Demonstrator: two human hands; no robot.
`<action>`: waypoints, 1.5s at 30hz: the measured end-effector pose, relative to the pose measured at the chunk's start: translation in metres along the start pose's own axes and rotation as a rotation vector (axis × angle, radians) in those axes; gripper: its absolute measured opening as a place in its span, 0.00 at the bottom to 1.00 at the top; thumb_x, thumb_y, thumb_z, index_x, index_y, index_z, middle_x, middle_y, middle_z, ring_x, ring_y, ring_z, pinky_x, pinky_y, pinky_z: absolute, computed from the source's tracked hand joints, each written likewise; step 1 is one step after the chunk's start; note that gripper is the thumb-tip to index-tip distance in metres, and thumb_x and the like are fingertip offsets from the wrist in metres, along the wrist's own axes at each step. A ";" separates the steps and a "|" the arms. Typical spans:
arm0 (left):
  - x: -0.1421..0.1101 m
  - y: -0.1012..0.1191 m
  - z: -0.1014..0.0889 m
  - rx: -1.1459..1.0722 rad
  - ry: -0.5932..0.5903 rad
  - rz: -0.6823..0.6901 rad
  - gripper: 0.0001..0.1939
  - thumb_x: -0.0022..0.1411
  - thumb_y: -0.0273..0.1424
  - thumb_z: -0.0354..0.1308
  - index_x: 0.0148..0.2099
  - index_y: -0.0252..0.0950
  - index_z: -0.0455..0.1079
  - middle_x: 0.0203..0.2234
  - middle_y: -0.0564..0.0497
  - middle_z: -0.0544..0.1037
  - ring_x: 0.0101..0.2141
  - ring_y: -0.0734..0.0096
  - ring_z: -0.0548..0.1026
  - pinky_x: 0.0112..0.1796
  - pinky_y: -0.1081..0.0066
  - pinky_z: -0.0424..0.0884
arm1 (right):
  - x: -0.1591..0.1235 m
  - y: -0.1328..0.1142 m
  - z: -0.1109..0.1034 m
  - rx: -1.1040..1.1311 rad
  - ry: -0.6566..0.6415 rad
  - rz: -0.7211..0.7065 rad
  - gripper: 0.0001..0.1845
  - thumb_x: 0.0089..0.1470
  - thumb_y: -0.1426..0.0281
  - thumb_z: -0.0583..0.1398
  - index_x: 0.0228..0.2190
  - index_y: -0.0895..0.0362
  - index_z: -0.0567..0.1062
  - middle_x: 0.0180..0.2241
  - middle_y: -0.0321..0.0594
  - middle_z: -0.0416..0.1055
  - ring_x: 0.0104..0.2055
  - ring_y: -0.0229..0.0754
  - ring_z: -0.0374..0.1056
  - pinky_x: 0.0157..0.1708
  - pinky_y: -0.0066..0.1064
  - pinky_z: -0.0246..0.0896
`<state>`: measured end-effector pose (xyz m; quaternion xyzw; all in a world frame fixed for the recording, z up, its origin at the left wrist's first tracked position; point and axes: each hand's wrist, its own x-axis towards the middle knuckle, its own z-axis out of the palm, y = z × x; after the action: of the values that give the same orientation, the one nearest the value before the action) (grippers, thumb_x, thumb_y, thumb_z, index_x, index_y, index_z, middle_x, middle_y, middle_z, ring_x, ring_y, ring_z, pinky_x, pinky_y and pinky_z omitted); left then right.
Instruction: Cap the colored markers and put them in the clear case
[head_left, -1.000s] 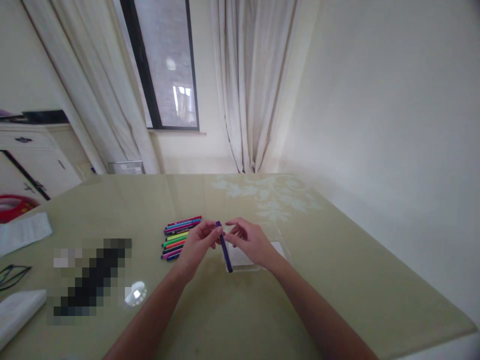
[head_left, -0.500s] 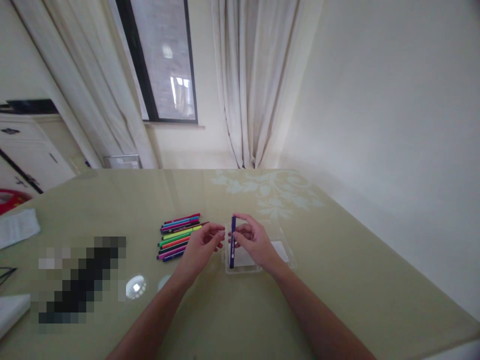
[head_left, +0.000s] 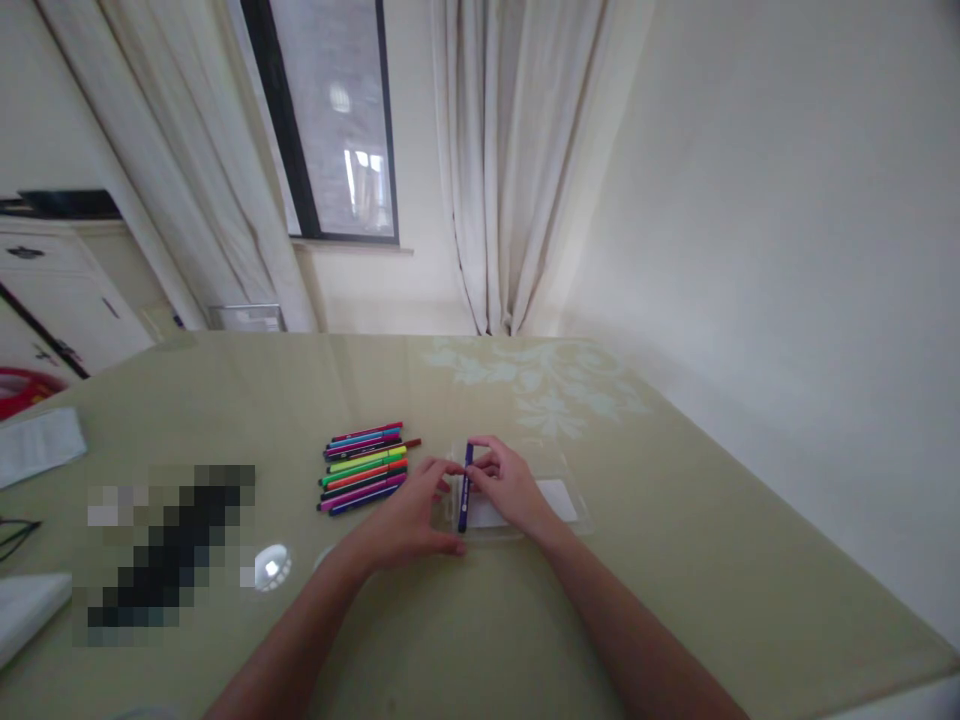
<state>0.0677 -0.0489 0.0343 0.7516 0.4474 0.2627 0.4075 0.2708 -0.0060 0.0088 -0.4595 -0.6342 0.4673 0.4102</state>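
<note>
- Presently the dark blue felt-tip marker (head_left: 464,505) is in the right hand (head_left: 504,488), above the left end of the clear plastic case (head_left: 582,532); whether its underside meets the case cannot be told.
- Its long axis runs near to far, the far end leaning slightly right, roughly in line with the left edge of the case. That alignment of pen and edge looks like the relation that matters most.
- From the right hand, the pen lies to the left: thumb against its shaft, index finger reaching its far end, the grip closed on it.
- The left hand (head_left: 409,523) is spread, thumb well apart from the fingers. Its fingertips come just beside the pen, and its thumb tip lies by the near left corner of the case. Contact with either is too fine to make out.
- Beyond the left hand, farther left on the counter (head_left: 480,640), lies a row of coloured markers (head_left: 365,468), set crosswise to the held pen; the left hand is the nearer one to them.
- A white insert (head_left: 559,500) shows in the case, right of the pen and partly behind the right hand.
</note>
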 end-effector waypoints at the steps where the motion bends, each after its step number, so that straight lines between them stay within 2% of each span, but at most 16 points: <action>1: 0.000 -0.001 0.001 0.009 0.003 0.000 0.44 0.42 0.36 0.77 0.61 0.43 0.65 0.58 0.45 0.67 0.53 0.54 0.73 0.53 0.56 0.72 | 0.000 0.000 0.000 -0.038 0.008 -0.014 0.23 0.56 0.72 0.63 0.54 0.56 0.72 0.32 0.37 0.76 0.33 0.41 0.76 0.35 0.34 0.75; 5: 0.000 -0.001 0.002 0.053 0.004 0.013 0.37 0.44 0.36 0.77 0.56 0.42 0.67 0.56 0.46 0.67 0.50 0.55 0.74 0.51 0.57 0.73 | -0.002 -0.002 0.003 -0.186 0.010 -0.076 0.21 0.56 0.71 0.65 0.52 0.57 0.74 0.35 0.41 0.77 0.35 0.42 0.76 0.35 0.33 0.73; 9: -0.001 0.005 -0.002 0.119 -0.004 0.067 0.29 0.47 0.36 0.76 0.51 0.41 0.71 0.54 0.46 0.68 0.52 0.55 0.73 0.54 0.59 0.70 | -0.005 -0.004 0.004 -0.317 -0.027 -0.140 0.12 0.57 0.72 0.65 0.44 0.58 0.79 0.41 0.44 0.77 0.35 0.41 0.76 0.35 0.30 0.72; 12: 0.000 0.008 -0.004 0.178 -0.024 0.129 0.26 0.49 0.36 0.75 0.51 0.42 0.73 0.54 0.46 0.71 0.54 0.55 0.72 0.57 0.60 0.67 | -0.008 -0.008 0.003 -0.461 -0.040 -0.192 0.09 0.57 0.76 0.64 0.40 0.56 0.81 0.40 0.42 0.77 0.34 0.38 0.74 0.35 0.28 0.69; 15: -0.002 0.010 -0.004 0.250 -0.031 0.146 0.23 0.52 0.36 0.74 0.51 0.44 0.75 0.54 0.48 0.74 0.54 0.55 0.73 0.56 0.61 0.67 | -0.010 -0.011 0.001 -0.569 -0.042 -0.252 0.08 0.57 0.76 0.64 0.39 0.55 0.82 0.39 0.42 0.76 0.39 0.41 0.73 0.41 0.30 0.67; 18: -0.003 0.010 -0.003 0.280 -0.031 0.143 0.21 0.53 0.37 0.73 0.50 0.45 0.77 0.55 0.48 0.75 0.54 0.54 0.74 0.56 0.62 0.67 | -0.011 -0.012 0.000 -0.571 -0.067 -0.260 0.06 0.58 0.75 0.65 0.37 0.55 0.83 0.38 0.41 0.77 0.42 0.42 0.73 0.44 0.31 0.66; 22: -0.002 0.009 -0.005 0.291 -0.045 0.145 0.22 0.52 0.40 0.73 0.50 0.47 0.79 0.55 0.49 0.76 0.52 0.54 0.75 0.55 0.63 0.67 | -0.010 -0.011 -0.002 -0.517 -0.085 -0.246 0.07 0.57 0.75 0.66 0.37 0.54 0.84 0.37 0.41 0.78 0.40 0.41 0.73 0.41 0.30 0.65; 23: -0.001 0.007 -0.007 0.286 -0.029 0.142 0.21 0.53 0.41 0.73 0.50 0.47 0.79 0.54 0.49 0.77 0.52 0.54 0.76 0.54 0.63 0.67 | -0.009 -0.011 -0.003 -0.502 -0.077 -0.247 0.07 0.57 0.75 0.66 0.37 0.54 0.84 0.37 0.41 0.78 0.39 0.41 0.73 0.40 0.30 0.66; 25: 0.000 0.002 -0.017 0.288 0.077 0.105 0.17 0.57 0.42 0.69 0.48 0.44 0.79 0.50 0.48 0.79 0.49 0.55 0.77 0.51 0.63 0.68 | -0.008 -0.011 -0.006 -0.470 -0.038 -0.237 0.08 0.58 0.75 0.65 0.37 0.55 0.84 0.38 0.41 0.78 0.36 0.39 0.73 0.38 0.30 0.66; 27: -0.001 -0.007 -0.031 0.345 0.249 0.011 0.11 0.62 0.40 0.64 0.42 0.41 0.79 0.43 0.46 0.81 0.43 0.56 0.78 0.46 0.64 0.69 | -0.007 -0.012 -0.009 -0.444 0.029 -0.221 0.08 0.58 0.74 0.64 0.37 0.55 0.84 0.37 0.41 0.79 0.33 0.39 0.72 0.36 0.30 0.66; 29: -0.003 -0.017 -0.046 0.466 0.362 -0.108 0.09 0.64 0.37 0.60 0.36 0.40 0.77 0.37 0.46 0.81 0.39 0.56 0.78 0.41 0.64 0.68 | -0.005 -0.013 -0.011 -0.421 0.077 -0.213 0.07 0.59 0.72 0.63 0.37 0.55 0.83 0.35 0.41 0.79 0.33 0.39 0.71 0.36 0.30 0.66; 32: -0.007 -0.028 -0.059 0.534 0.333 -0.225 0.09 0.62 0.38 0.61 0.33 0.40 0.77 0.34 0.48 0.81 0.36 0.57 0.77 0.38 0.66 0.66 | -0.003 -0.013 -0.011 -0.389 0.112 -0.222 0.08 0.60 0.69 0.62 0.36 0.55 0.83 0.34 0.41 0.80 0.34 0.41 0.72 0.35 0.31 0.66; 36: -0.010 -0.032 -0.057 0.524 0.214 -0.257 0.05 0.55 0.35 0.65 0.33 0.40 0.78 0.33 0.48 0.81 0.38 0.56 0.77 0.36 0.66 0.66 | -0.003 -0.013 -0.010 -0.381 0.135 -0.237 0.08 0.59 0.69 0.62 0.35 0.55 0.83 0.33 0.41 0.80 0.32 0.41 0.71 0.34 0.31 0.65; 39: -0.008 -0.027 -0.051 0.507 0.199 -0.215 0.05 0.55 0.34 0.64 0.34 0.39 0.78 0.34 0.47 0.80 0.38 0.55 0.76 0.37 0.65 0.66 | -0.004 -0.014 -0.010 -0.372 0.148 -0.247 0.08 0.59 0.69 0.62 0.35 0.55 0.83 0.33 0.41 0.79 0.32 0.40 0.70 0.34 0.30 0.65; 42: -0.002 -0.016 -0.045 0.317 0.266 -0.078 0.09 0.61 0.38 0.60 0.36 0.39 0.76 0.36 0.47 0.80 0.39 0.57 0.76 0.40 0.65 0.68 | -0.005 -0.019 -0.009 -0.321 0.159 -0.245 0.08 0.60 0.67 0.62 0.35 0.55 0.82 0.33 0.41 0.79 0.32 0.40 0.71 0.34 0.30 0.64; 45: 0.006 -0.003 -0.031 0.032 0.309 0.000 0.14 0.68 0.42 0.54 0.38 0.39 0.75 0.34 0.49 0.81 0.36 0.62 0.77 0.39 0.67 0.69 | -0.007 -0.025 -0.006 -0.154 0.095 -0.194 0.12 0.61 0.62 0.61 0.38 0.56 0.82 0.33 0.41 0.79 0.32 0.40 0.71 0.33 0.31 0.65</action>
<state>0.0453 -0.0315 0.0482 0.7086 0.5090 0.3679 0.3216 0.2730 -0.0146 0.0335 -0.4478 -0.6895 0.3529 0.4467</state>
